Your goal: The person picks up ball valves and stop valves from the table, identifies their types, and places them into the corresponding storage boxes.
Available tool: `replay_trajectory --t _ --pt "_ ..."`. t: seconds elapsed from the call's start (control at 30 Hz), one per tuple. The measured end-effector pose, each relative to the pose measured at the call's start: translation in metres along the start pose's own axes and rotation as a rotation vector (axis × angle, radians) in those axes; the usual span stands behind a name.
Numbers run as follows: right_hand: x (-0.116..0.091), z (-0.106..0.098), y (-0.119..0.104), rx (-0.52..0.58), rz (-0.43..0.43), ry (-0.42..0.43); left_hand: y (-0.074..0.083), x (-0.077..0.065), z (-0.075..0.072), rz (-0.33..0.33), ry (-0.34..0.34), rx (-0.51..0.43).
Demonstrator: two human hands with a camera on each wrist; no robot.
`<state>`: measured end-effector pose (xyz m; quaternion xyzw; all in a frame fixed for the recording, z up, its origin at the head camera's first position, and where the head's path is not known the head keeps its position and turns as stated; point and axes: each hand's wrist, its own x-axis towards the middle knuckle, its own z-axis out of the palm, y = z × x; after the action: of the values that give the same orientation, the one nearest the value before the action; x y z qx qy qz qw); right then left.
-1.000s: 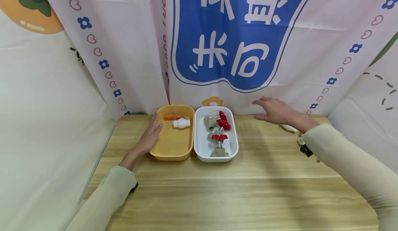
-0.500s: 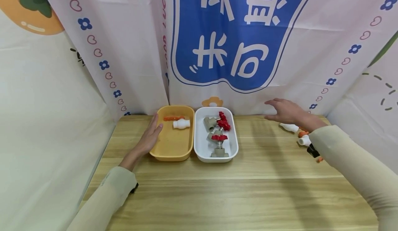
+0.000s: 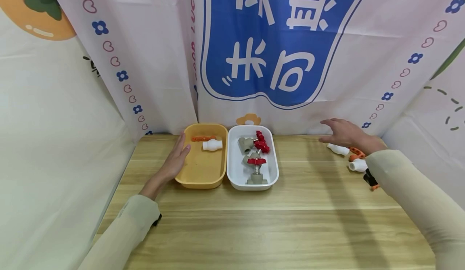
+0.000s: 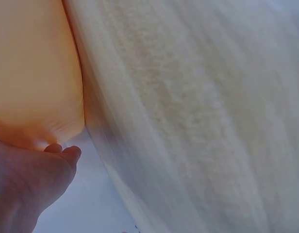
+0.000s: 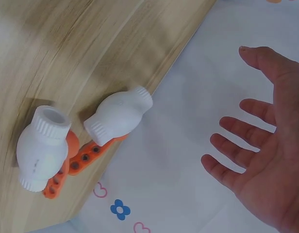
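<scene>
My left hand (image 3: pixel 175 160) rests along the left side of the yellow tray (image 3: pixel 200 181), fingers straight against its wall. Inside that tray lies a white ball valve (image 3: pixel 212 145) with an orange handle (image 3: pixel 203 138). Over the right back of the table hovers my right hand (image 3: pixel 346 135), fingers spread and holding nothing. Close below it are two white ball valves with orange handles. One valve (image 5: pixel 119 114) lies near the table's back edge, and the other valve (image 5: pixel 43 148) sits beside it, partly behind my sleeve in the head view.
Touching the yellow tray on its right is a white tray (image 3: pixel 232 181). It holds several grey valves with red handwheels (image 3: pixel 256 162). A printed cloth (image 3: pixel 163 60) hangs behind the wooden table (image 3: pixel 276 229).
My right hand has moved to the right, away from the trays, uncovering more of the white valves. The left hand stays at the yellow tray.
</scene>
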<state>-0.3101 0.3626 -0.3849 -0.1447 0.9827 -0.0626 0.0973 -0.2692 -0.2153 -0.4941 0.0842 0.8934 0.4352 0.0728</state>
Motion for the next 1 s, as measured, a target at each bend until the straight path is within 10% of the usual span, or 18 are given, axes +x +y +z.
replay_trajectory --t 1.0 --pt "-0.001 0.036 0.047 0.13 0.087 -0.078 -0.001 0.0 0.0 0.002 0.001 0.006"
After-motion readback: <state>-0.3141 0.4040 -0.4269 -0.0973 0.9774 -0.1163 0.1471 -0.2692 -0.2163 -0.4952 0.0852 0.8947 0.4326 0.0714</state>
